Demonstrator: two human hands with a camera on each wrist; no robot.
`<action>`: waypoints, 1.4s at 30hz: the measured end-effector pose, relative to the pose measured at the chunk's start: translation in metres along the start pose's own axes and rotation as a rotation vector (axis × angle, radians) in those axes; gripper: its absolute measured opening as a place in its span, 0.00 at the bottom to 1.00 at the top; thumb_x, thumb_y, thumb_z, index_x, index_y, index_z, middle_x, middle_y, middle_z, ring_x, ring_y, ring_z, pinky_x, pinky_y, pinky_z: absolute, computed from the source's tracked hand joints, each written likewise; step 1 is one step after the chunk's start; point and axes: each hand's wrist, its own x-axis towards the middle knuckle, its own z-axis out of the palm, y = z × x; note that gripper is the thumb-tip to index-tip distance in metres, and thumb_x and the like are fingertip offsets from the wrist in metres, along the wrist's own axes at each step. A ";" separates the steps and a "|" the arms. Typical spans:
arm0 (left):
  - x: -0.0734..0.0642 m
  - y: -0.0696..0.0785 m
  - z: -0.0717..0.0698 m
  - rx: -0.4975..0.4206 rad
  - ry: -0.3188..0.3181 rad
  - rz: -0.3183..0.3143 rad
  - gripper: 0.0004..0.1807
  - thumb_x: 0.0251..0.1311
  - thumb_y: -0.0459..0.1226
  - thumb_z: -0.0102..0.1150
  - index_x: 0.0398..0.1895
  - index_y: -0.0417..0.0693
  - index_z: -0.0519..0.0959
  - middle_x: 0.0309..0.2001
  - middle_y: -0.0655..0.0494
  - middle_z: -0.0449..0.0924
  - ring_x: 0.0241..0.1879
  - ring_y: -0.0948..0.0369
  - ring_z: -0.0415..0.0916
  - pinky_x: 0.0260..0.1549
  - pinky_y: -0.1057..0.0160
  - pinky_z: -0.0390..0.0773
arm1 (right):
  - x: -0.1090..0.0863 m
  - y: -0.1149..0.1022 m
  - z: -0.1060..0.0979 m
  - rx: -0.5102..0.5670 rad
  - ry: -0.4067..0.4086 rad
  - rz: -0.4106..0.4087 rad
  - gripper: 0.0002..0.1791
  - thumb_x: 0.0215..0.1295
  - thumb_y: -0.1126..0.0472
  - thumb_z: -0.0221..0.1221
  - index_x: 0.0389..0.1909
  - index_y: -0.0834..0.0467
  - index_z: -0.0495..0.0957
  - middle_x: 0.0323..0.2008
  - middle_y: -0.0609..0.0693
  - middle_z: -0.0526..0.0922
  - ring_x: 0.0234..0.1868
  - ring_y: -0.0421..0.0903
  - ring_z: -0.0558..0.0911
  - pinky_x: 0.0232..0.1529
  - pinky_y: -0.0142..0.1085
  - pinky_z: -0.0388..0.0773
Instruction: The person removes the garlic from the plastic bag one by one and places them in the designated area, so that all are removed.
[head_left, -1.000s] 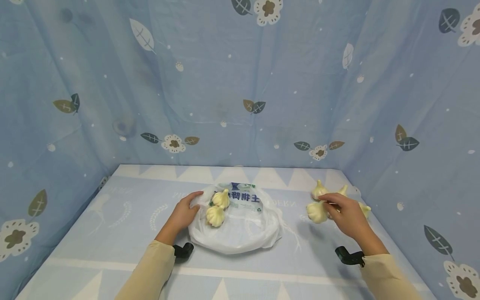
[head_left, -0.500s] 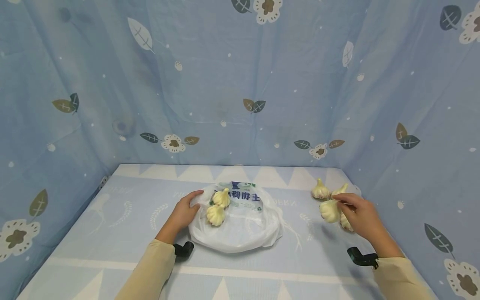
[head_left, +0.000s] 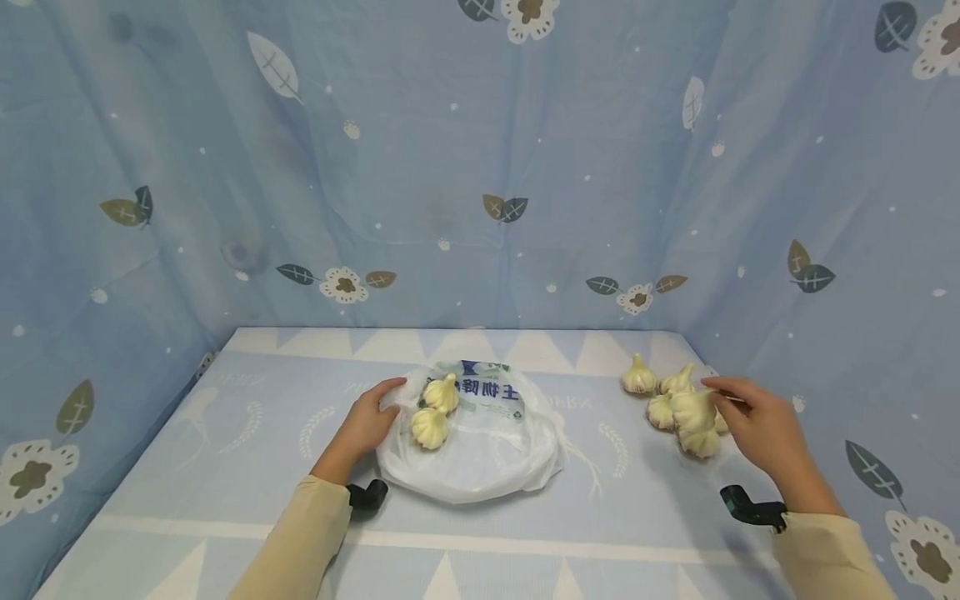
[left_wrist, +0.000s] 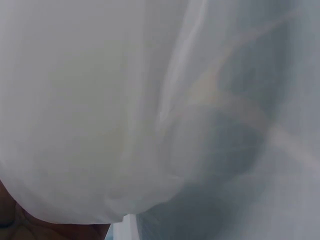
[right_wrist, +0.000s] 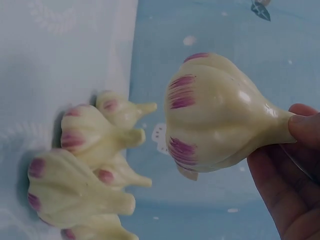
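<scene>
My right hand [head_left: 765, 421] pinches a garlic bulb [right_wrist: 215, 115] by its stem, held up off the table. It is pale yellow with purple streaks. Below and around it at the table's right side lie several more garlic bulbs [head_left: 639, 376], some partly covered by the held one in the head view. My left hand [head_left: 369, 423] grips the left rim of a white plastic bag [head_left: 480, 487] that lies with its mouth spread. Two garlic bulbs [head_left: 430, 427] rest inside the bag near that hand. In the left wrist view the bag's film [left_wrist: 90, 115] hides most of the hand.
A blue patterned curtain [head_left: 420, 167] surrounds the table at the back and sides. The table [head_left: 247, 467] carries a pale blue cloth with white triangles. The right-hand bulbs lie near the table's right edge.
My right hand has moved to the right with the garlic bulb pinched in it, uncovering bulbs on the table. My left hand and the bag stay in place.
</scene>
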 end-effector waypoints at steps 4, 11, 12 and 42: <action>-0.001 0.000 0.001 0.002 -0.003 0.003 0.28 0.70 0.33 0.46 0.72 0.56 0.62 0.74 0.41 0.55 0.74 0.41 0.50 0.69 0.37 0.55 | -0.001 0.005 -0.008 -0.021 0.028 0.041 0.14 0.66 0.66 0.59 0.51 0.59 0.82 0.47 0.64 0.83 0.37 0.06 0.60 0.28 0.12 0.67; 0.000 0.001 0.002 -0.011 0.000 0.005 0.28 0.69 0.33 0.46 0.72 0.56 0.62 0.74 0.42 0.55 0.74 0.42 0.51 0.69 0.38 0.55 | -0.004 0.022 -0.018 -0.058 0.077 0.109 0.14 0.68 0.64 0.56 0.52 0.62 0.81 0.48 0.66 0.82 0.36 0.08 0.65 0.28 0.10 0.63; 0.000 0.001 0.002 -0.011 -0.002 0.006 0.28 0.69 0.33 0.46 0.72 0.56 0.62 0.74 0.42 0.55 0.74 0.41 0.50 0.69 0.38 0.55 | -0.005 0.024 -0.019 -0.064 0.076 0.128 0.15 0.68 0.64 0.56 0.52 0.62 0.81 0.48 0.66 0.82 0.35 0.09 0.65 0.28 0.10 0.63; 0.001 0.001 -0.002 -0.014 -0.027 -0.011 0.28 0.70 0.34 0.46 0.73 0.56 0.61 0.75 0.43 0.53 0.74 0.42 0.49 0.70 0.38 0.54 | -0.029 0.067 -0.005 -0.130 -0.037 0.277 0.17 0.69 0.64 0.53 0.53 0.67 0.79 0.45 0.71 0.81 0.43 0.69 0.80 0.23 0.30 0.71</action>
